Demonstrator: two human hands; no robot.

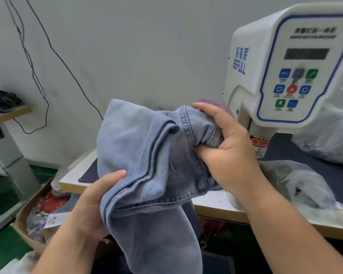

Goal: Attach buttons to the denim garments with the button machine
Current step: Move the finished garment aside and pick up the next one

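A faded light-blue denim garment (pixel 145 155) hangs bunched between both hands, above the table's left end. My left hand (pixel 95 198) grips a fold low on its left side. My right hand (pixel 224 141) grips the stitched waistband part, held just left of the machine's pressing head. The white button machine (pixel 285 66) stands at the right, with a control panel of coloured keys facing me. Its lower punch column (pixel 259 143) shows partly behind my right hand. No button is visible.
The work table (pixel 214 206) has a dark mat (pixel 297 153) and clear plastic bags (pixel 305 182) at the right. A cardboard box (pixel 38 216) of garments sits on the floor at lower left. Cables (pixel 34 76) hang on the wall; a shelf (pixel 10 113) with dark cloth is far left.
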